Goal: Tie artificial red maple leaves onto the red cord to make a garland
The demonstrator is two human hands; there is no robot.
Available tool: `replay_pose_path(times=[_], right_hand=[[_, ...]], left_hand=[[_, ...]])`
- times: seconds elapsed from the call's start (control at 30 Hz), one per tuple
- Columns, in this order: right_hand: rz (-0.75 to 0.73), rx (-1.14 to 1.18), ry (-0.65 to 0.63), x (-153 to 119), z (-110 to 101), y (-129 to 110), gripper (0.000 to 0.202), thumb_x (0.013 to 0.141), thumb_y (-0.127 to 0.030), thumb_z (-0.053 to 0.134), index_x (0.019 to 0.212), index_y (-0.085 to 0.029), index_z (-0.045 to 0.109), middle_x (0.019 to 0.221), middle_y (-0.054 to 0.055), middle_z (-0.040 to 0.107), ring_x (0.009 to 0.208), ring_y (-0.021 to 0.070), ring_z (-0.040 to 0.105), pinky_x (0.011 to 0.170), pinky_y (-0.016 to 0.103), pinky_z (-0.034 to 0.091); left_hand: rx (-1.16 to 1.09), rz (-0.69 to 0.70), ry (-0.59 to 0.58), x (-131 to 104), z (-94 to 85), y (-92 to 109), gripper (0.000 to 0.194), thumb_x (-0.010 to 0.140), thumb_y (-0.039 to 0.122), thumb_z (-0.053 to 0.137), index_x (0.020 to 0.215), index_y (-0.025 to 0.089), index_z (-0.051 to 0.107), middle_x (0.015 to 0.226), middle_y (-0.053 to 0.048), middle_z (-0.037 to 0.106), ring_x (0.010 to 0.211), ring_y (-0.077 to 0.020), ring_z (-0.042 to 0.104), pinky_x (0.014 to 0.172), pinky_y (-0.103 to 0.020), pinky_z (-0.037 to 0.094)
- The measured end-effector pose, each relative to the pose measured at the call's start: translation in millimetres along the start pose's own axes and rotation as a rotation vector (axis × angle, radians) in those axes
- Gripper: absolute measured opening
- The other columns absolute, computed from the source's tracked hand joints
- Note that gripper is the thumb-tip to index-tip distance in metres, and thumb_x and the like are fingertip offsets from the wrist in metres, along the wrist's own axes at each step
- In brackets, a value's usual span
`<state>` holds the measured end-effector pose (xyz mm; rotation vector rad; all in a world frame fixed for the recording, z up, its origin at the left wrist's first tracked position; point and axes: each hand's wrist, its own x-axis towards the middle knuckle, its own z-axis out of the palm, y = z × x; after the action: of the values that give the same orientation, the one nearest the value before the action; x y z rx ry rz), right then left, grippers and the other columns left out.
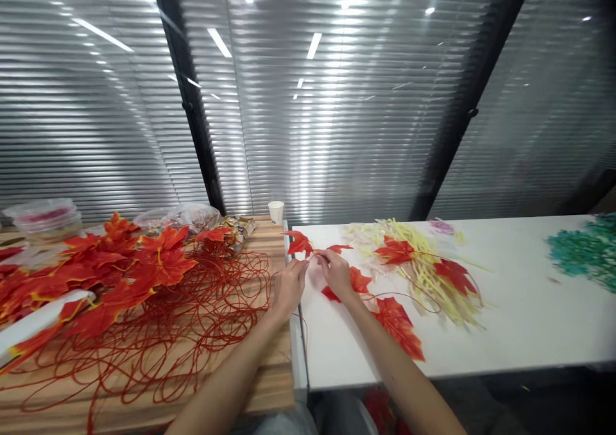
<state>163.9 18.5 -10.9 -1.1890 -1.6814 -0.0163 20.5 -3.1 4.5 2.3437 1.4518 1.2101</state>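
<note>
Fingertips of both hands meet over the seam between the two tables. I see my left hand [289,286] pinched on a red maple leaf [299,243] at its stem end, the leaf standing up just above the knuckles. My right hand [337,273] is pinched too, on a thin red wire stem [321,253] that runs across to the left fingers, with a smaller red leaf [339,249] sticking out just past it. Both grips closed, small and tight; whether leaf and stem are already joined I cannot tell.

Under the right wrist, loose red leaves [398,326] lie on the white table [520,332]. Just beyond, a heap of pale yellow plastic stems [423,274] with two more red leaves on top. Far right, well apart, a pile of teal pieces [584,250].

Left of the hands, on the wooden table [269,383], a big tangle of red wire [192,313] with many leaves fixed to it, spreading to the left edge of view.

Containers: a white paper cup [276,212] stands upright at the back, near the seam; contents not visible. Clear plastic tubs [45,215] stacked at far left back, something reddish inside, too blurred to name. A clear plastic bag [185,215] behind the leaf pile, contents unclear.
</note>
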Motion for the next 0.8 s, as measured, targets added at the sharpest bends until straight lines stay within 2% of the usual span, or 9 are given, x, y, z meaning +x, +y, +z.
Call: replay_pose_path(times=[0.13, 0.23, 0.33, 0.43, 0.57, 0.7, 0.8], right_hand=[[-0.008, -0.114, 0.083, -0.5, 1.2, -1.9, 0.022, 0.085, -0.028, 0.041, 0.084, -0.016, 0.059, 0.073, 0.003, 0.064, 0.063, 0.0143, 0.057, 0.058, 0.023, 0.038], [0.001, -0.152, 0.175, 2.8, -1.3, 1.4, 0.023, 0.085, -0.029, 0.042, 0.084, -0.016, 0.06, 0.074, 0.004, 0.065, 0.062, 0.0141, 0.057, 0.057, 0.022, 0.037], [0.081, -0.153, 0.262, 12.2, -9.1, 7.1, 0.025, 0.084, -0.032, 0.042, 0.085, -0.016, 0.06, 0.075, 0.003, 0.065, 0.063, 0.0137, 0.058, 0.059, 0.022, 0.037], [0.162, -0.18, 0.318, 27.7, -20.9, 8.2, 0.028, 0.083, -0.037, 0.042, 0.083, -0.016, 0.06, 0.07, 0.003, 0.064, 0.061, 0.0142, 0.057, 0.057, 0.022, 0.035], [0.152, -0.259, 0.307, 50.9, -43.9, 0.1, 0.028, 0.084, -0.036, 0.041, 0.084, -0.016, 0.06, 0.071, 0.004, 0.064, 0.061, 0.0141, 0.055, 0.055, 0.022, 0.03], [0.171, -0.382, 0.308, 70.8, -79.9, 2.9, 0.024, 0.085, -0.033, 0.042, 0.086, -0.016, 0.059, 0.07, 0.005, 0.064, 0.059, 0.0139, 0.052, 0.054, 0.022, 0.026], [0.227, -0.478, 0.33, 78.7, -109.7, 13.8, 0.021, 0.084, -0.031, 0.045, 0.088, -0.017, 0.059, 0.07, 0.005, 0.063, 0.059, 0.0137, 0.05, 0.053, 0.022, 0.023]], left_hand=[[0.143, -0.034, -0.016, -0.3, -13.0, 16.0, 0.032, 0.088, 0.03, 0.031, 0.095, 0.021, 0.061, 0.085, -0.005, 0.06, 0.071, -0.0133, 0.056, 0.063, -0.023, 0.039], [0.237, -0.009, -0.094, -2.6, -28.7, 23.6, 0.031, 0.088, 0.028, 0.031, 0.099, 0.024, 0.059, 0.085, -0.004, 0.06, 0.073, -0.0138, 0.056, 0.06, -0.022, 0.038], [0.297, 0.036, -0.14, -7.5, -51.3, 19.3, 0.029, 0.086, 0.024, 0.034, 0.101, 0.026, 0.058, 0.089, -0.004, 0.059, 0.075, -0.0143, 0.057, 0.06, -0.022, 0.039], [0.279, 0.031, -0.103, -12.6, -75.3, 9.8, 0.03, 0.085, 0.018, 0.034, 0.103, 0.026, 0.056, 0.094, -0.004, 0.058, 0.078, -0.0134, 0.056, 0.065, -0.022, 0.04], [0.279, -0.017, -0.098, -17.4, -98.2, 6.4, 0.031, 0.084, 0.014, 0.035, 0.109, 0.023, 0.051, 0.095, -0.005, 0.057, 0.078, -0.0138, 0.056, 0.063, -0.022, 0.04], [0.395, -0.083, -0.059, -21.0, -118.2, 2.7, 0.033, 0.085, 0.02, 0.034, 0.118, 0.021, 0.04, 0.102, -0.007, 0.056, 0.076, -0.0149, 0.058, 0.058, -0.023, 0.038], [0.58, -0.084, -0.009, -23.1, -137.5, -12.0, 0.029, 0.088, 0.025, 0.027, 0.107, 0.021, 0.048, 0.099, -0.007, 0.056, 0.065, -0.0141, 0.057, 0.053, -0.024, 0.035]])
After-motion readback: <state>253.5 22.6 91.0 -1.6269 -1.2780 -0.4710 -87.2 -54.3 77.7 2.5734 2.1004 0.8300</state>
